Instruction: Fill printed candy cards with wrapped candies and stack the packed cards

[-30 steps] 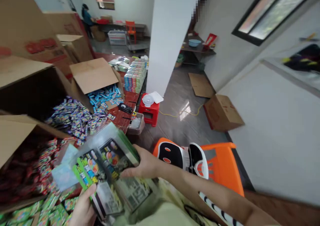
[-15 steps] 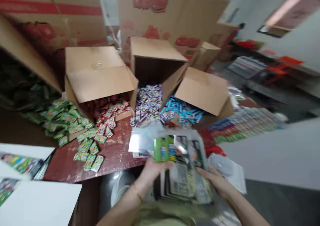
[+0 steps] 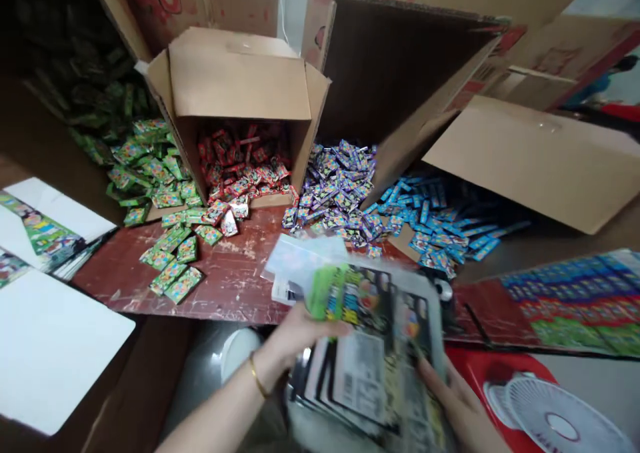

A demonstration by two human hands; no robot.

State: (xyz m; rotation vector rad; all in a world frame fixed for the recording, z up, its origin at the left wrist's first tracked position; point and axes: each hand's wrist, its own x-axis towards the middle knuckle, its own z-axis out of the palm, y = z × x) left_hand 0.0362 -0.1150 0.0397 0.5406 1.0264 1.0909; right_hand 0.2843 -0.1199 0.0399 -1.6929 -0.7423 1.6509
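Both my hands hold a stack of printed packets (image 3: 367,366), black with green tops and pale label panels. Clear plastic shows around the stack, and its lower edges fan apart. My left hand (image 3: 305,333), with a yellow band on the wrist, is closed round the left side, thumb across the front. On the right side, my right hand (image 3: 453,393) grips the stack with its thumb on the front; its other fingers are mostly hidden and blurred. Just beyond the packets, a translucent plastic sheet (image 3: 285,256) lies on the dark red table (image 3: 240,259).
Open cardboard boxes (image 3: 240,79) spill small green packets (image 3: 155,173), red packets (image 3: 250,173), purple packets (image 3: 345,179) and blue packets (image 3: 430,219). White cards (image 3: 65,339) are at left. A white basket (image 3: 560,419) rests on a red stool (image 3: 475,366) at right.
My view has shifted, so the boxes look nearer and larger, and more of the right side's basket and stool shows. The stack stays in both hands, tilted a little differently.
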